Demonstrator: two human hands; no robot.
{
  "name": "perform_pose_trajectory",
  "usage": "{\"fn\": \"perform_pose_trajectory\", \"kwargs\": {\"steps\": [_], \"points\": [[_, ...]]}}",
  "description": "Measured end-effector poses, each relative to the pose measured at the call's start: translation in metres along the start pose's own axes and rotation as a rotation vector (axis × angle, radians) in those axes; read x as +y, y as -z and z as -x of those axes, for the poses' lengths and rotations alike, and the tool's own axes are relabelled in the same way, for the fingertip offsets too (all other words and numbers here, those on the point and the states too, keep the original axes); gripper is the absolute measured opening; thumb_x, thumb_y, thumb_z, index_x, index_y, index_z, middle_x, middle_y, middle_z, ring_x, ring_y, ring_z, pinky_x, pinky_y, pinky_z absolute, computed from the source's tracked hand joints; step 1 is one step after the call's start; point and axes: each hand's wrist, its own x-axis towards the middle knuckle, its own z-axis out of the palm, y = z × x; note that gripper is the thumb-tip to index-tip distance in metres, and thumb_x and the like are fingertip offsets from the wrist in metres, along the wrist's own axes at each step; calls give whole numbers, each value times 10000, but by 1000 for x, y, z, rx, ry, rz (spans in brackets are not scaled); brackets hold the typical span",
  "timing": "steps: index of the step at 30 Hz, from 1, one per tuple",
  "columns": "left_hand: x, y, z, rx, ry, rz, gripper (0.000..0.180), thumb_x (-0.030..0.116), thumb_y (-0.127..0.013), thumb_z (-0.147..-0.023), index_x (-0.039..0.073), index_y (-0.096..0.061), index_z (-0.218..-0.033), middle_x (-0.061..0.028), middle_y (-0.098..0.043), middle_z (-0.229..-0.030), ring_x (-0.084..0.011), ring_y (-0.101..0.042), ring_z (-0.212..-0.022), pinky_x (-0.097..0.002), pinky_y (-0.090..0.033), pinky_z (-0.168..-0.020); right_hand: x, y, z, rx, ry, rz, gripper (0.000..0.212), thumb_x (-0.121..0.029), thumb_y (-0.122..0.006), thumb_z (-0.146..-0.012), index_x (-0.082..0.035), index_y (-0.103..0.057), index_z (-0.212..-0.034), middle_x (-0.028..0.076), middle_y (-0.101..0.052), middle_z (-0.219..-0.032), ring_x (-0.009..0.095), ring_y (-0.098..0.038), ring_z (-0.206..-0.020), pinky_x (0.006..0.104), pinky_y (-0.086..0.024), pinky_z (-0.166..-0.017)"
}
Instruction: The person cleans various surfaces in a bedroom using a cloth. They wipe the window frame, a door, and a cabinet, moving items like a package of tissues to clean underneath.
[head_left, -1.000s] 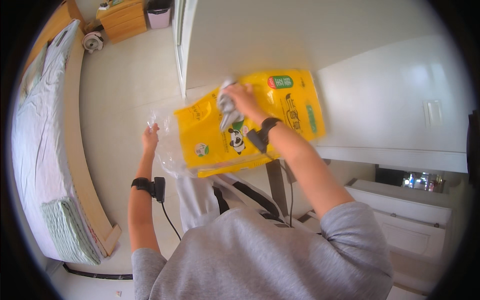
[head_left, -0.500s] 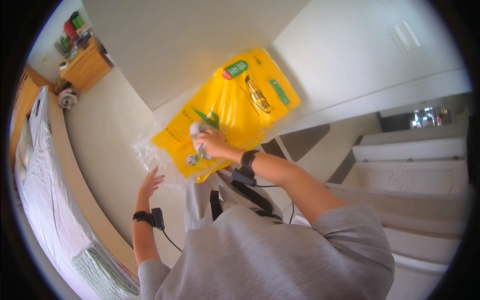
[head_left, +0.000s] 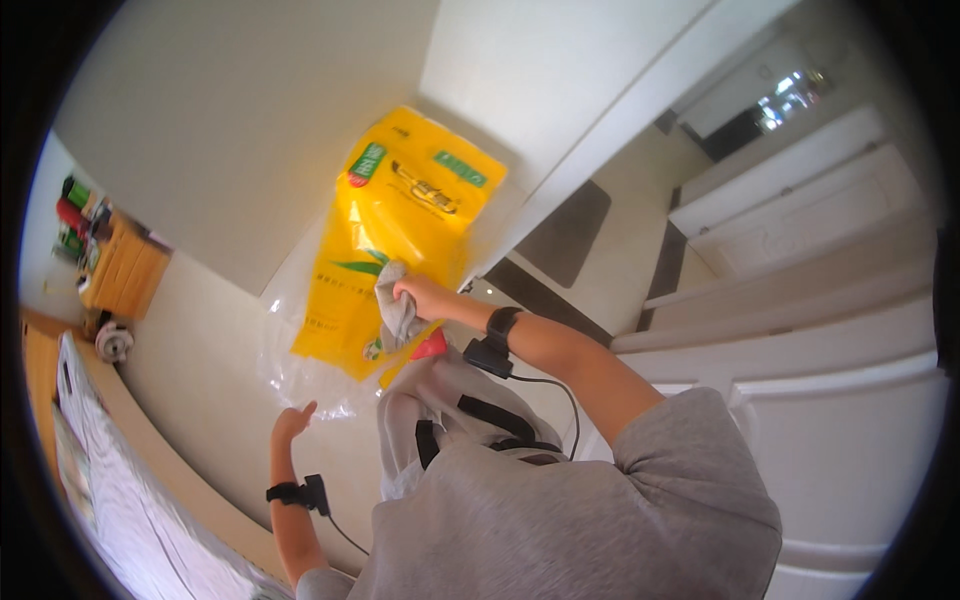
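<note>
Against the yellow package [head_left: 400,240], long axis upright: right hand [head_left: 420,297] clenched on grey cloth [head_left: 396,310]; left hand [head_left: 292,422] below, fingers released.

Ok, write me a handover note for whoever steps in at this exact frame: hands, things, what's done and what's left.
Right hand: closed on a grey cloth, pressed against the yellow plastic pack.
Left hand: open, holding nothing, apart from the pack, just below the clear plastic wrap at its lower edge.
The pack leans against a white surface; a small red thing shows below the cloth, kind unclear.
Done: cloth is in contact with the pack's front.
Left: cannot tell how much of the pack has been wiped; the left hand could steady it.
</note>
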Motion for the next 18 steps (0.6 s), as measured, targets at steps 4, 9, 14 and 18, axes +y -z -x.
{"fn": "perform_pose_trajectory", "kwargs": {"steps": [4, 9, 14, 18], "points": [[69, 91, 46, 347, -82, -432, 608, 612, -492, -829, 45, -680, -716, -174, -667, -813, -328, -641, -803, -459, -496, -705, -18, 77, 28, 178, -214, -282, 357, -9, -636, -683, -87, -584, -1028, 85, -616, -979, 206, -589, -953, 299, -451, -818], [214, 168, 67, 526, -523, 176, 344, 347, -563, -877, 49, -609, -1044, -173, -643, -999, -347, -599, -950, -414, -472, -828, -25, 174, 32, 571, -146, -357, 350, 37, -609, -700, -55, -578, -1036, 73, -612, -987, 169, -587, -944, 273, -456, -827], [332, 169, 31, 711, -946, 44, 406, 220, -661, -819, 17, -550, -1153, -192, -526, -1246, -357, -485, -1162, -421, -394, -975, 25, 209, -14, 659, -79, -271, 514, 143, -496, -676, -57, -542, -1148, 102, -549, -1123, 168, -561, -985, 225, -479, -754], [394, 161, -19, 745, -943, 94, 476, 235, -652, -817, -15, -512, -1197, -232, -460, -1304, -387, -446, -1193, -442, -367, -998, 67, 179, -39, 158, -244, 420, 572, -204, -644, -741, -244, -492, -1291, 96, -381, -1400, 305, -377, -1247, 585, -300, -934]]}}
